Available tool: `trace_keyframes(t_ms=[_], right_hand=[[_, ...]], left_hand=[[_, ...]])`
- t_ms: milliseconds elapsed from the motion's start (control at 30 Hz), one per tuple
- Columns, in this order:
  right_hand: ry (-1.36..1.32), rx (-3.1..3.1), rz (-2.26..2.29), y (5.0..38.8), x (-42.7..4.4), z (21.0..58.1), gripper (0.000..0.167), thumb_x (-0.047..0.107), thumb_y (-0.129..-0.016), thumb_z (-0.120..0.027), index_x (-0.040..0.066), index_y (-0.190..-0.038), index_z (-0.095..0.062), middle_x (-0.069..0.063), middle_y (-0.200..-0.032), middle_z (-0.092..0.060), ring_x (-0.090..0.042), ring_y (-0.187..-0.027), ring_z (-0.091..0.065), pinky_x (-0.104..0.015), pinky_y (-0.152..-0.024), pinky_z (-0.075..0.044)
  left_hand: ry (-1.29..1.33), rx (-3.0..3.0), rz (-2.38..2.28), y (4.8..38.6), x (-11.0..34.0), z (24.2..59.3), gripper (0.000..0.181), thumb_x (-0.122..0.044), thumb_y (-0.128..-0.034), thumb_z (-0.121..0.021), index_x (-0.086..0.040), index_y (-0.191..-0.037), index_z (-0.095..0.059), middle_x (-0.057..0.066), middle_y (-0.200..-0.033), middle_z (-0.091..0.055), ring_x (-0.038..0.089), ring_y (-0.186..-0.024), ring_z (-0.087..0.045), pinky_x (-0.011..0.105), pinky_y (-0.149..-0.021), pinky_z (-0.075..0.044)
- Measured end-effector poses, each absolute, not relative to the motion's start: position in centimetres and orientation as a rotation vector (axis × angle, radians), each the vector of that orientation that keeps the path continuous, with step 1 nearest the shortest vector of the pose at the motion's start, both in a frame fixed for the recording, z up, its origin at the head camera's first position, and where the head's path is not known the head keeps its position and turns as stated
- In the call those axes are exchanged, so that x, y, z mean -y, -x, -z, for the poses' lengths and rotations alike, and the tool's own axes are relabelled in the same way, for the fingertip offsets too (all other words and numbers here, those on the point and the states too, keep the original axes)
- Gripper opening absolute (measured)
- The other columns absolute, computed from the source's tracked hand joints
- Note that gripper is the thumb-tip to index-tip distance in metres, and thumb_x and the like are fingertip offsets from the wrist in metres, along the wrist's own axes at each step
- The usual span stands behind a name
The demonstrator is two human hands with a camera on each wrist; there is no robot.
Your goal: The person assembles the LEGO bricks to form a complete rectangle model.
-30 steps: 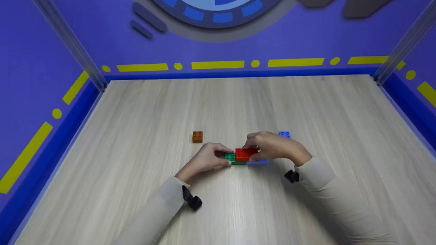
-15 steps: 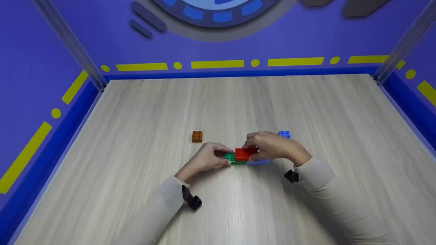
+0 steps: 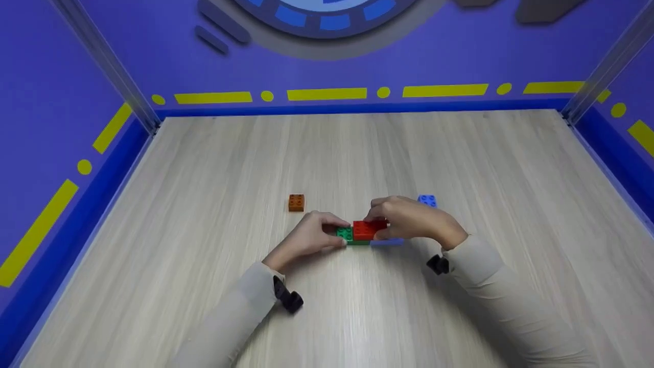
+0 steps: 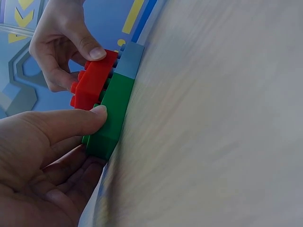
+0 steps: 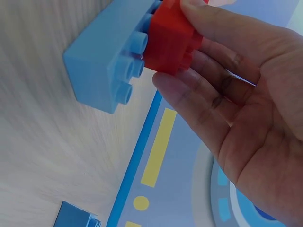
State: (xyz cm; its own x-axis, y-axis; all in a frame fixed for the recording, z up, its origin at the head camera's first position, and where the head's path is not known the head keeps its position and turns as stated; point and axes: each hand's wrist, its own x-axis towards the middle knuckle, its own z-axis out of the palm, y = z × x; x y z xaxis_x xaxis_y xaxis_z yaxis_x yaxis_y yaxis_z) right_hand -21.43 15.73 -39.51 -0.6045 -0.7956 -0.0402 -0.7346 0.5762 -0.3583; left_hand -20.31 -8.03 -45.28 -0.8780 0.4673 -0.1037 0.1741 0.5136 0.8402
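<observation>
Head view: left hand pinching left end of green studded plastic brick; right hand gripping red studded plastic brick, placed above green brick and light-blue studded plastic brick, both end to end on pale wood-grain table. Orange-brown square plastic brick beyond left hand; small blue plastic brick beyond right hand, partly hidden.
Left wrist view: studs showing beneath red brick; full seating unclear.
Right wrist view: red, light-blue, small blue bricks cut off by frame.

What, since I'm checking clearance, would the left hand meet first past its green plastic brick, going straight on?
Probably the red rectangular plastic brick, just ahead of the left hand; depth is unclear.
</observation>
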Motion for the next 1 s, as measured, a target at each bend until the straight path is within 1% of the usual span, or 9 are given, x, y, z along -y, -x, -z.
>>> trace_keyframes(t_ms=[400, 667, 1000], right_hand=[[1.272, -2.602, 0.487, 21.46, -15.71, 39.40, 0.028, 0.013, -0.080, -0.078, 0.003, -0.105, -0.073, -0.003, -0.087, -0.063, -0.011, -0.074, -0.055, -0.024, -0.068, -0.050], [1.303, -2.605, 0.502, 21.47, -15.45, 39.53, 0.026, 0.013, -0.078, -0.078, 0.004, -0.102, -0.074, -0.003, -0.085, -0.063, -0.010, -0.072, -0.054, -0.023, -0.066, -0.048], [1.277, -2.629, 0.497, 21.32, -15.38, 39.60, 0.027, 0.014, -0.077, -0.080, 0.003, -0.100, -0.074, -0.003, -0.086, -0.065, -0.012, -0.075, -0.059, -0.027, -0.069, -0.051]], left_hand=[[-0.518, -2.433, -1.285, 20.40, 8.01, 45.09, 0.035, -0.012, -0.0793, -0.077, -0.014, -0.113, -0.072, 0.002, -0.113, -0.069, 0.015, -0.105, -0.060, 0.034, -0.094, -0.048], [-0.535, -2.441, -1.287, 20.37, 8.23, 45.24, 0.034, -0.011, -0.0789, -0.077, -0.013, -0.113, -0.072, 0.002, -0.112, -0.070, 0.015, -0.104, -0.059, 0.034, -0.094, -0.048], [-0.529, -2.439, -1.301, 20.30, 8.08, 45.34, 0.034, -0.009, -0.0797, -0.076, -0.013, -0.113, -0.072, 0.003, -0.112, -0.070, 0.015, -0.103, -0.060, 0.036, -0.093, -0.049]])
